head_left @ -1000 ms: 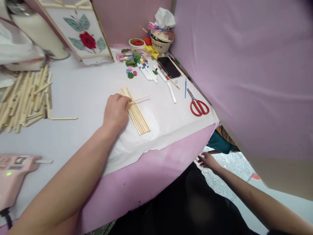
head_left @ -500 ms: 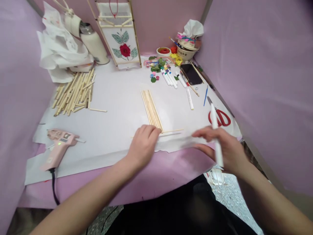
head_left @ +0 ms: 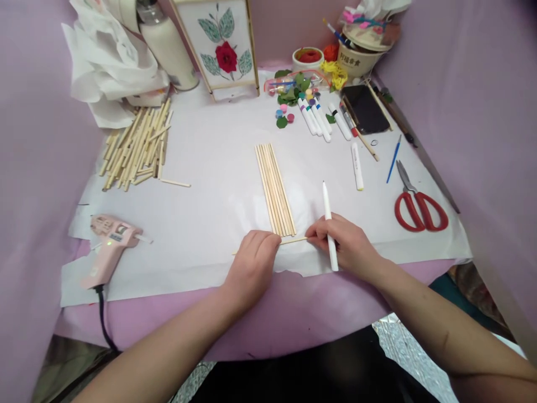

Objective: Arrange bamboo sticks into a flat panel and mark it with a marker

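My left hand (head_left: 253,262) is closed on a thin wooden stick (head_left: 292,241) that lies crosswise near the table's front edge. The stick's far left tip shows past my knuckles. My right hand (head_left: 347,242) pinches the stick's right end between thumb and finger. That same hand also holds a white marker pen (head_left: 328,215), its dark tip pointing up and away from me. Just beyond the crosswise stick, a row of wooden sticks (head_left: 274,190) lies side by side, pointing away from me. Their near ends almost meet it; whether they touch I cannot tell.
At left lie a pink glue gun (head_left: 109,246) and a pile of short sticks (head_left: 134,151). Red-handled scissors (head_left: 419,207) lie at right, near a marker (head_left: 357,167) and a phone (head_left: 366,109). A rose-decorated lantern (head_left: 224,50) and a cream bottle (head_left: 170,53) stand behind.
My right hand has come left and down to the stick's right end, still carrying the marker pen. My left hand stays on the stick. The view has shifted, bringing the scissors fully into sight.
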A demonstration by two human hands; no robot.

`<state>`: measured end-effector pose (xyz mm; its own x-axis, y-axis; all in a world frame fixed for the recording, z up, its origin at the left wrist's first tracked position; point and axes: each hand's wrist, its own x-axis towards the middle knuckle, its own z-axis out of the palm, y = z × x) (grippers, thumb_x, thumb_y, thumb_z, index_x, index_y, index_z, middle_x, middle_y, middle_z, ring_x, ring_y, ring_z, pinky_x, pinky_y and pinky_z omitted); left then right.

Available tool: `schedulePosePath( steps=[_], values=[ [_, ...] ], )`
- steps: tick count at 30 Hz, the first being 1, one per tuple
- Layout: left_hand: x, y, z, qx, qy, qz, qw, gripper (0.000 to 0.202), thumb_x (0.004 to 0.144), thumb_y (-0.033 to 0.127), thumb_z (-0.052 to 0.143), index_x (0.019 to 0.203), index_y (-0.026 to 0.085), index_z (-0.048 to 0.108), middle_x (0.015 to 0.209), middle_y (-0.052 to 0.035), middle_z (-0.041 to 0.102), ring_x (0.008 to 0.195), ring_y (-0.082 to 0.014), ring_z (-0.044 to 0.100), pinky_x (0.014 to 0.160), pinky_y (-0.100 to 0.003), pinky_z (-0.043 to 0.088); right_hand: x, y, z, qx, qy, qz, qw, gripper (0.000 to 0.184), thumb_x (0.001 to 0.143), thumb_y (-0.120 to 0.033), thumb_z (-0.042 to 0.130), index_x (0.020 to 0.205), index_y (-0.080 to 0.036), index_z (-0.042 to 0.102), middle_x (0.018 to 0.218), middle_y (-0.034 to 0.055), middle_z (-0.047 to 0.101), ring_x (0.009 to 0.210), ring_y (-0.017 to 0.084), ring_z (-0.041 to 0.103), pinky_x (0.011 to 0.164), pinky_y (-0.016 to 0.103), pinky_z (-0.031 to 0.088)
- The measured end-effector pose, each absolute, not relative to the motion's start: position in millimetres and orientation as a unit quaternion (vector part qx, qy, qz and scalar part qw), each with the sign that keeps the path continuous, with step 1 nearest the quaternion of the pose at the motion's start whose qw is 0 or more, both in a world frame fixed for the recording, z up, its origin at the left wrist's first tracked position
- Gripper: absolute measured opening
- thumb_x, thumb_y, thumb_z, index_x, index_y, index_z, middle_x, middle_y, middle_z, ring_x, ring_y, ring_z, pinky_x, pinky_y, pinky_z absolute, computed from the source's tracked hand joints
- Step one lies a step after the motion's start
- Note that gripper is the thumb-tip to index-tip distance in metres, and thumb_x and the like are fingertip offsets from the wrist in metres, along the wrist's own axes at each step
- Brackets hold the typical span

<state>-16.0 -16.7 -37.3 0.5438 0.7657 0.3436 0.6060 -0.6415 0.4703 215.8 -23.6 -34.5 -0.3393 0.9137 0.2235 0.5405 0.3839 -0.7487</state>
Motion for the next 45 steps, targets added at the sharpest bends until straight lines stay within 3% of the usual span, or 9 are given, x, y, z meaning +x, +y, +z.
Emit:
schedulePosePath(
  steps=[8,17,29,45],
  values=[
    [-19.8,-13.2,-33.9,0.858,0.395,0.264,0.192,0.018,0.088,0.001,0.048,0.099,0.016,0.048,0.091,-0.0058,0.057,0.083,-0.0178,0.047,0.075,-0.033,0.044,213.0,-16.2,-30.0,-0.487,-0.757,0.302,0.314,0.028,0.078,0.004,0.051,0.074,-0.021,0.04,0.085,-0.0014,0.065,0.077,0.015,0.052,0.066,0.027,0.04],
    [-23.3,-10.9,-35.6,0.858,0.392,0.266,0.198,0.024,0.086,0.0,0.051,0.106,0.014,0.049,0.094,-0.0084,0.058,0.087,-0.0191,0.048,0.077,-0.035,0.045,211.6,-13.2,-31.9,-0.486,-0.751,0.308,0.324,0.027,0.079,0.003,0.053,0.075,-0.022,0.042,0.085,-0.0016,0.065,0.079,0.015,0.054,0.067,0.027,0.042],
    [-23.2,-7.8,-36.1,0.856,0.4,0.263,0.194,0.021,0.089,0.002,0.047,0.104,0.017,0.05,0.093,-0.0075,0.059,0.086,-0.0186,0.048,0.077,-0.035,0.045,208.8,-13.1,-30.4,-0.497,-0.749,0.293,0.326,0.023,0.085,-0.006,0.055,0.074,-0.022,0.043,0.082,0.0008,0.064,0.078,0.017,0.054,0.065,0.029,0.043],
    [-22.9,-7.8,-33.5,0.855,0.406,0.256,0.197,0.016,0.091,0.004,0.044,0.098,0.018,0.049,0.091,-0.0057,0.057,0.084,-0.0176,0.047,0.076,-0.033,0.044,208.7,-15.1,-32.1,-0.501,-0.748,0.291,0.325,0.022,0.084,-0.006,0.053,0.073,-0.022,0.044,0.08,0.0012,0.063,0.076,0.017,0.053,0.065,0.03,0.041]
  ],
)
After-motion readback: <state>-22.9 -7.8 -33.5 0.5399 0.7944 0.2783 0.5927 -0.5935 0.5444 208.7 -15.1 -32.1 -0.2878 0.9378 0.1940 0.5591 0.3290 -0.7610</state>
